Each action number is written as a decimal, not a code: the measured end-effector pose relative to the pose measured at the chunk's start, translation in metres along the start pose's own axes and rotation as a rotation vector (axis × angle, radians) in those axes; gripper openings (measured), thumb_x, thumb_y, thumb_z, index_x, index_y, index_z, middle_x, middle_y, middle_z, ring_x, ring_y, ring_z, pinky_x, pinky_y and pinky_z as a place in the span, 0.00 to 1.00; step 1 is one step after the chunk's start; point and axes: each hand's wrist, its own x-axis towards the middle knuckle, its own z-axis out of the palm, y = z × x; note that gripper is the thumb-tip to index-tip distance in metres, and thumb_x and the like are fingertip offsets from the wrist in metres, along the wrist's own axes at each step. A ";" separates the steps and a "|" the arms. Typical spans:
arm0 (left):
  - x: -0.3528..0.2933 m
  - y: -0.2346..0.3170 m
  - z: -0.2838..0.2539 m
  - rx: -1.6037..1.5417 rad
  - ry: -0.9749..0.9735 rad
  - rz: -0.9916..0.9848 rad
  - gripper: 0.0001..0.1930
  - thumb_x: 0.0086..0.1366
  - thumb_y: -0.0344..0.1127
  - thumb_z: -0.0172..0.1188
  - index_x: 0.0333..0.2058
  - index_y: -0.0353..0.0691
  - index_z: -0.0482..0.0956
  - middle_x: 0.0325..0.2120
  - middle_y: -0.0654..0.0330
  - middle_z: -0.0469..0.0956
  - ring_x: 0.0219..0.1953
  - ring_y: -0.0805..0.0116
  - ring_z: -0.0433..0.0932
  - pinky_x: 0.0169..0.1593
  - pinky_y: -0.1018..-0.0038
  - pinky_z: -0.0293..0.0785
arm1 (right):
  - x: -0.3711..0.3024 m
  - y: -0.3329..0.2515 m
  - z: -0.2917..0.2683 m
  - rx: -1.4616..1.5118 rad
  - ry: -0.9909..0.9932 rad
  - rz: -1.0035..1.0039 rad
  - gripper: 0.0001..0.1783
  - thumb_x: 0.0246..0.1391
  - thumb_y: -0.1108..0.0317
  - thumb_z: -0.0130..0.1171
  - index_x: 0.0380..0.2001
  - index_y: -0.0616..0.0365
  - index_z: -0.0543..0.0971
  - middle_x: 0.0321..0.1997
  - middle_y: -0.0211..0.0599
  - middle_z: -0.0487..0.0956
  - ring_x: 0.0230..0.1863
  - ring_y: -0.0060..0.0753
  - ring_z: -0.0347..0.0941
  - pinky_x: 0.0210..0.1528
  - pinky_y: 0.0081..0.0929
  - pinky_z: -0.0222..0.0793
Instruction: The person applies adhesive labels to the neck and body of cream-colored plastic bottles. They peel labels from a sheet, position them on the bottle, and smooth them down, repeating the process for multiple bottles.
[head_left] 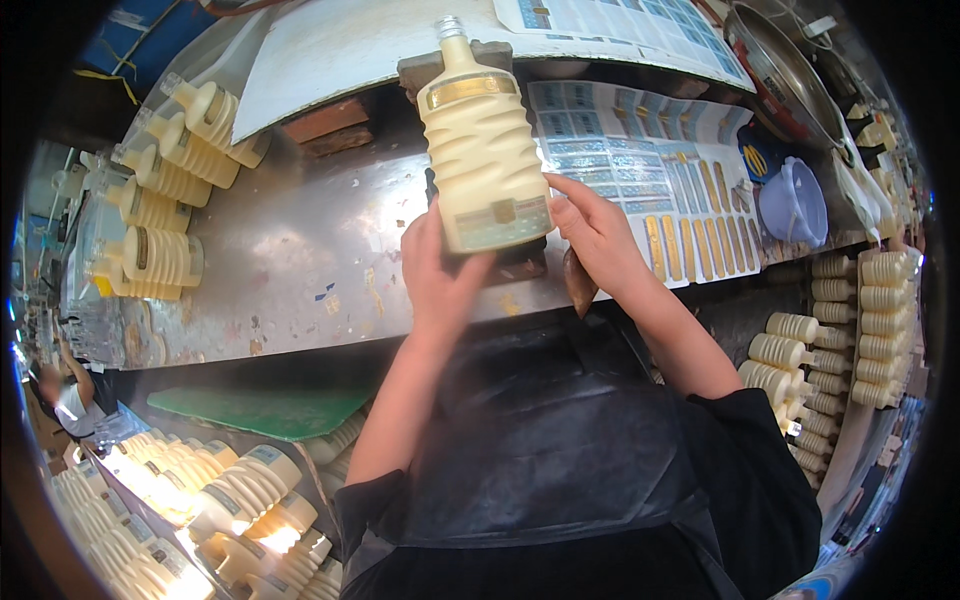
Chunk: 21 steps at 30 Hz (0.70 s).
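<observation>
A cream bottle (pixel 480 160) with wavy ridges and a clear threaded neck lies tilted with its neck away from me, against a dark block on the bench. A gold band label (pixel 468 91) goes round its shoulder, and a pale blue-green label (pixel 500 220) with a small emblem covers its lower front. My left hand (pixel 437 272), slightly blurred, grips the bottle's lower left corner, thumb near the base. At the lower right side, my right hand (pixel 600 235) is closed with thumb and forefinger at the label's edge. A brown, pointed piece (pixel 578 283) shows below my right palm; whether I hold it is unclear.
Label sheets (pixel 690 190) in blue and gold lie at right, by a lilac bucket (pixel 793 202). Several bottles (pixel 160 205) line the metal bench's (pixel 300 260) left end. More bottles (pixel 250 490) fill the lower left, below a green board (pixel 260 410), and racks (pixel 880 330) at right.
</observation>
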 end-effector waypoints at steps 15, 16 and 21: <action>0.009 0.033 0.000 0.172 0.168 0.140 0.44 0.41 0.39 0.82 0.60 0.39 0.77 0.46 0.56 0.79 0.50 0.55 0.76 0.57 0.61 0.68 | 0.005 -0.003 -0.001 0.229 -0.099 0.192 0.28 0.75 0.51 0.46 0.66 0.59 0.75 0.36 0.25 0.75 0.35 0.17 0.65 0.41 0.19 0.66; 0.008 0.033 0.000 0.186 0.165 0.135 0.44 0.41 0.39 0.82 0.60 0.39 0.77 0.47 0.56 0.79 0.50 0.55 0.76 0.57 0.60 0.68 | 0.005 -0.006 -0.003 0.220 -0.103 0.195 0.28 0.75 0.51 0.46 0.66 0.59 0.76 0.35 0.24 0.74 0.35 0.17 0.65 0.40 0.19 0.66; 0.001 0.021 0.002 0.135 0.139 0.071 0.43 0.44 0.39 0.81 0.62 0.37 0.75 0.50 0.54 0.79 0.53 0.52 0.75 0.60 0.60 0.66 | 0.007 0.002 -0.013 0.216 -0.104 0.190 0.27 0.75 0.57 0.46 0.68 0.63 0.73 0.30 0.20 0.70 0.29 0.10 0.64 0.33 0.12 0.62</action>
